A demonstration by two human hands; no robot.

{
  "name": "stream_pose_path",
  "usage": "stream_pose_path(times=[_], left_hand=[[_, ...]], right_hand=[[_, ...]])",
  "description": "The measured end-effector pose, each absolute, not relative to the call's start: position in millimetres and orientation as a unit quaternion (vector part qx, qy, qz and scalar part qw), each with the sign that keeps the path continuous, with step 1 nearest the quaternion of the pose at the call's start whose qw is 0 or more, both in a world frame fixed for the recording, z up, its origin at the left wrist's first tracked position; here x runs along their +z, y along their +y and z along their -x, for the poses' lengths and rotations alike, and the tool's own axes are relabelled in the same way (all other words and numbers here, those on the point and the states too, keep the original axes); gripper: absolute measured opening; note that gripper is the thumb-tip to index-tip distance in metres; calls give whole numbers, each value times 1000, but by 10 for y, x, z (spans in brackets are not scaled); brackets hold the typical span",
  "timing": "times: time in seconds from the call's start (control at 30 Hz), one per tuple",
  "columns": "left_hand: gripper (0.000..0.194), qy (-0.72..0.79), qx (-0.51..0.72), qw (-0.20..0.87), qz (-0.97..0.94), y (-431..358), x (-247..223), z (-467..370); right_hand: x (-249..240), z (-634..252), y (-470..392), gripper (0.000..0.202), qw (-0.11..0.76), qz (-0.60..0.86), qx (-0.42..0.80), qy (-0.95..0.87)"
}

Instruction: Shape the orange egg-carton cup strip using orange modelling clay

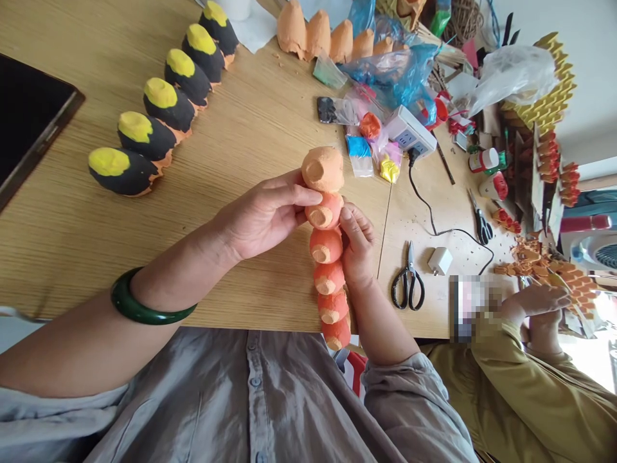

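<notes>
A strip of several joined egg-carton bumps (328, 247) runs toward my body in the middle of the head view. Its far bump is plain pale orange; the nearer ones are coated redder orange, with pale tips. My left hand (270, 215), below a green bangle, pinches the strip's left side near the second bump. On the right side, my right hand (357, 241) grips it with thumb and curled fingers. A packet of yellow clay (389, 169), a blue packet (359, 154) and an orange lump (370, 125) lie beyond the strip.
Black-and-yellow carton strip (176, 99) and dark tablet (33, 122) lie left. A plain carton strip (318, 35) stands behind. Scissors (409, 283), a white plug (440, 260) and a corded power strip (409, 132) are right. Another person's hands (535, 302) work at far right.
</notes>
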State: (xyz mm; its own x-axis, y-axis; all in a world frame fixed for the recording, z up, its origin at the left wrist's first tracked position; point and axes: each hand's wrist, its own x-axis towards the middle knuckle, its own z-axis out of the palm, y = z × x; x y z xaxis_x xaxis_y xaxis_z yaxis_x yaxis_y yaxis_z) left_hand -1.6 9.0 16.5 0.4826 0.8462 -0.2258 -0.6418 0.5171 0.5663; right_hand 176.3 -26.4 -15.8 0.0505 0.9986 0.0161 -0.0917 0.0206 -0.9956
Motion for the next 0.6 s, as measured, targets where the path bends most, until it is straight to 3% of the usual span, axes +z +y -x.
stream_pose_path(times=[0.23, 0.6], left_hand=[[11, 255, 443, 828, -228, 81, 85, -12], [22, 214, 400, 869, -199, 182, 10, 73]], right_hand=[[-207, -1747, -309, 55, 506, 502, 481, -511], [-188, -1739, -334, 57, 526, 495, 491, -487]])
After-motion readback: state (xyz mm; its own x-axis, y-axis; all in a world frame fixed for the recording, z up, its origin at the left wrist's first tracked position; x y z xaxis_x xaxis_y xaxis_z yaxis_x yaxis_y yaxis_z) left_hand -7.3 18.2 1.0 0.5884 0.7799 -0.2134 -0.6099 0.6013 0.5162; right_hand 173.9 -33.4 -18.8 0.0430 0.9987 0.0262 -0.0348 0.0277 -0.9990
